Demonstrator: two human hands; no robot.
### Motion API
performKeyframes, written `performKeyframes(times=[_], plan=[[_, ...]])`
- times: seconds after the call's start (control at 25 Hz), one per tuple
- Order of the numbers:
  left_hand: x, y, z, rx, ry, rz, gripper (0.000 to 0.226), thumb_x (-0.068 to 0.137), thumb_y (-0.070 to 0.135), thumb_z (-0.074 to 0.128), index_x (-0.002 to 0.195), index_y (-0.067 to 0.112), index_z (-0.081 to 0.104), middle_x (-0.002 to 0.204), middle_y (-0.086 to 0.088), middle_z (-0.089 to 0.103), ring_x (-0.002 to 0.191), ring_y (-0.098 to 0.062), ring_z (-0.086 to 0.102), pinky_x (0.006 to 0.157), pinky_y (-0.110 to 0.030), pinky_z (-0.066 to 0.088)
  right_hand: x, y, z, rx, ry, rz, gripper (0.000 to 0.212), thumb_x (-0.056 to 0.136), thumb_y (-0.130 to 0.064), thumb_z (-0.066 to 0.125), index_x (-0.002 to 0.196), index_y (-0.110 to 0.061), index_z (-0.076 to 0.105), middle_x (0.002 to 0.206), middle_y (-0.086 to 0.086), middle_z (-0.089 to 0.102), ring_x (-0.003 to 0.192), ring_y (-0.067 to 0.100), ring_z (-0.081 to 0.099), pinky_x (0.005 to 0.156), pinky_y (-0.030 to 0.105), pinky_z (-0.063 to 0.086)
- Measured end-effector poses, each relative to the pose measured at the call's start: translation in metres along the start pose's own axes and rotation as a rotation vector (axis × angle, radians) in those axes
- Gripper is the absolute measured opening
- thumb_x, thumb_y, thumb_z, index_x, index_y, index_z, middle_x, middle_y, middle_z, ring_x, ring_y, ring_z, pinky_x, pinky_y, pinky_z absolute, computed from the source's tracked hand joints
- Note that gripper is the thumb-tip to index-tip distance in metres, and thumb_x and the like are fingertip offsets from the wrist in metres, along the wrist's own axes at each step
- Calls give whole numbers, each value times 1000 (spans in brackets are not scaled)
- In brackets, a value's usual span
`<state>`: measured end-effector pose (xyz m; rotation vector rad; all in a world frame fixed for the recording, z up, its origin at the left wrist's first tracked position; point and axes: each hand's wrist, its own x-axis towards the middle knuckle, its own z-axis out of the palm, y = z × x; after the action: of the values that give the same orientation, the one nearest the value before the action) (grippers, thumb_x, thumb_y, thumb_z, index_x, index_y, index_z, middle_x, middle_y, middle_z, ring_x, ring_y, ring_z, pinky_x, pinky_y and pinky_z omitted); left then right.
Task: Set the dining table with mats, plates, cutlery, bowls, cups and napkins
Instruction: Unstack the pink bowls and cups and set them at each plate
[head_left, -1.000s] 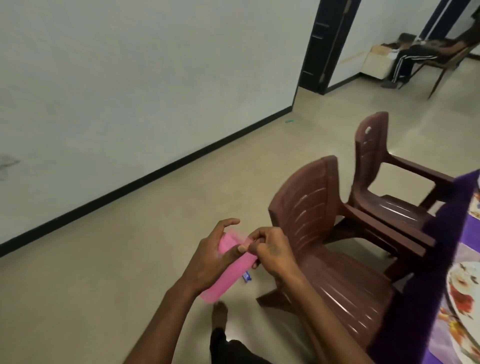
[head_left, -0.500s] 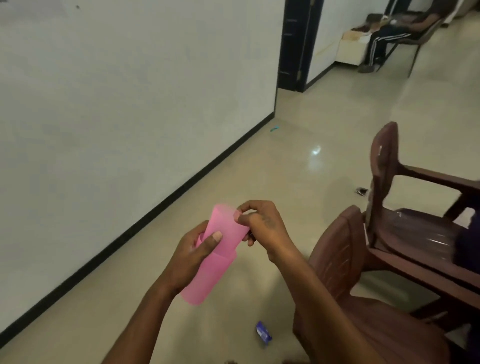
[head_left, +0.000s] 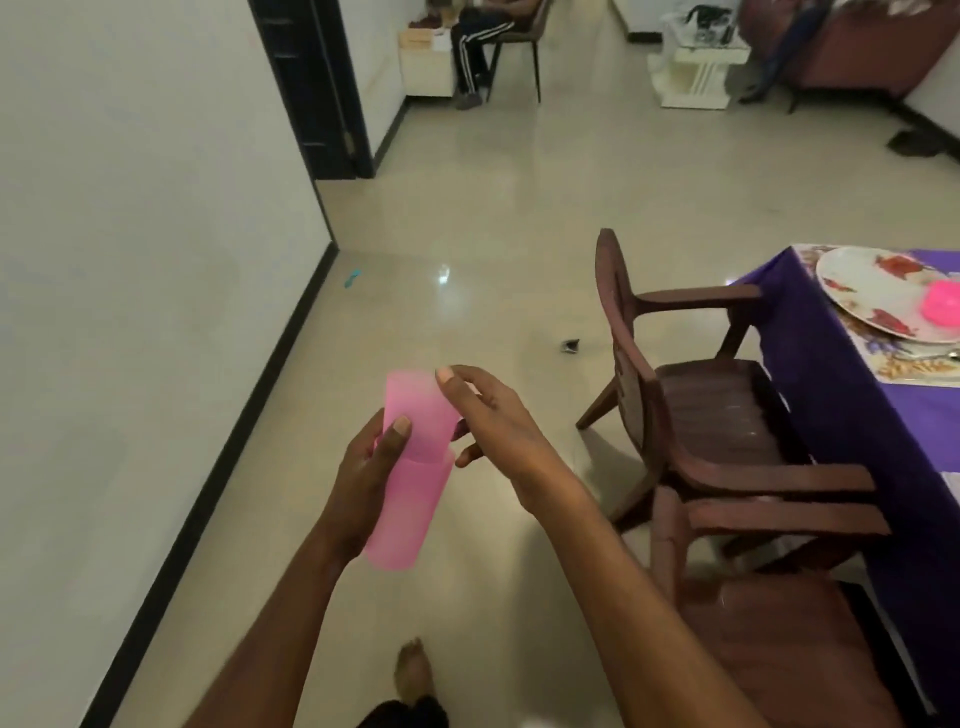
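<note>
Two nested pink plastic cups are in front of me, over the floor. My left hand (head_left: 366, 467) grips the outer pink cup (head_left: 405, 514) from the left. My right hand (head_left: 488, 415) pinches the rim of the inner pink cup (head_left: 415, 410), which sticks out of the outer one. At the right edge stands the dining table with a purple cloth (head_left: 852, 384). On it lies a patterned mat (head_left: 893, 358) with a white flowered plate (head_left: 862, 280) and a pink bowl (head_left: 943, 306).
Two brown plastic chairs (head_left: 691, 415) stand between me and the table. A white wall (head_left: 130, 260) runs along the left. A person sits on a chair (head_left: 478, 47) at the far end. Small bits of litter (head_left: 570, 345) lie on the tiled floor.
The view has swung right, bringing the table into sight. The inner cup has slid further out of the outer cup, drawn up by my right hand.
</note>
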<state>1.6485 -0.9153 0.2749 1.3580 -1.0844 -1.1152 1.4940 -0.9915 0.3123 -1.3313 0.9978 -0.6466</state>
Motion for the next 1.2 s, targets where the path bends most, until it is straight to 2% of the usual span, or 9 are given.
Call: performKeyframes(times=[0.12,0.28,0.44,0.6,0.64,0.88,0.96,1.08,1.2], plan=[[110,22,-43,-64,-121,26,48,99,48,44,138,23,57,125,-10,70,108,-35,70,84,-59,59,79,-44,9,-113,81,-25,75,85,-69,64,147,-35,41,128,-6,58,104,9,64,75,28,59],[198,40,-51,-55,-239,23,47,100,45,44,139,21,55,128,-10,69,112,-32,69,88,-54,59,145,-70,-1,-164,257,-42,83,77,-72,70,146,-37,40,128,-12,58,109,8,61,91,42,59],[300,37,-66,-49,-281,34,55,94,58,47,136,24,58,125,-12,69,110,-35,69,89,-66,55,233,-86,-18,-279,369,-60,77,78,-75,66,143,-40,43,121,-18,61,101,5,62,89,37,58],[425,20,-66,-25,-342,-30,59,92,65,46,135,26,59,124,-11,70,109,-36,69,87,-64,57,346,-90,-55,-366,403,-45,77,83,-75,60,147,-37,39,124,-17,60,94,4,62,76,21,49],[427,23,-65,-12,-345,-30,61,91,67,46,135,27,60,123,-11,70,108,-36,70,86,-62,58,347,-90,-58,-384,398,-41,77,84,-75,59,148,-36,39,126,-16,60,92,3,61,74,18,46],[665,74,-3,-31,-487,-65,59,93,64,46,135,25,60,123,-13,70,105,-39,70,78,-52,58,530,-149,-193,-404,543,-15,79,83,-79,54,148,-37,36,119,-19,58,87,2,60,71,20,44],[696,84,18,-71,-537,-91,57,96,60,43,136,23,60,124,-14,70,106,-42,68,79,-54,57,545,-159,-218,-400,604,1,81,82,-81,52,148,-38,35,121,-18,59,88,4,61,74,23,47],[789,81,82,-81,-699,-99,57,96,57,43,137,21,59,125,-16,69,107,-43,68,80,-52,57,591,-159,-291,-335,812,42,81,83,-81,52,149,-37,34,125,-12,64,92,10,64,75,27,52],[844,89,131,-100,-814,-128,54,95,53,44,133,19,60,119,-18,71,98,-42,70,70,-46,59,618,-156,-344,-276,937,90,82,84,-79,52,150,-35,34,128,-10,63,101,15,63,79,26,47]])
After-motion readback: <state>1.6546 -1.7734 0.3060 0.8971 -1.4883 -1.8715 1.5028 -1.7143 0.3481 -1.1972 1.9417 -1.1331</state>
